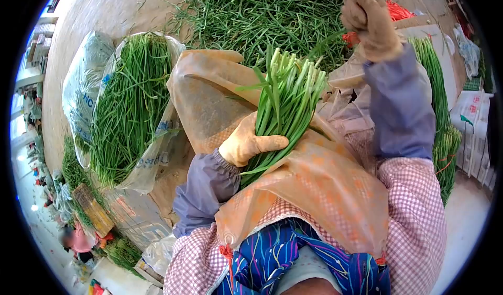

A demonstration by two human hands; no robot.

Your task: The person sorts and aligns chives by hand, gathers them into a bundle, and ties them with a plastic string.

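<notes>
A bunch of garlic chives (285, 98) lies slanted over my lap, pale cut ends pointing up and away from me. My left hand (254, 140), in a tan work glove, is closed round its lower part, thumb across the front. A few loose blades stick out to the bunch's left side. My right hand (367, 20), gloved the same way, is raised at the upper right, apart from the bunch. Its fingers are curled together; whether anything is between them is hidden. An orange-stained plastic apron (319, 177) covers my lap under the chives.
A large heap of loose green blades (262, 17) lies on the floor ahead. To the left stands an open plastic bag of chives (131, 106). Tied chive bundles (445, 159) are at the right, near white packages (474, 117). Another person (81, 240) is far left.
</notes>
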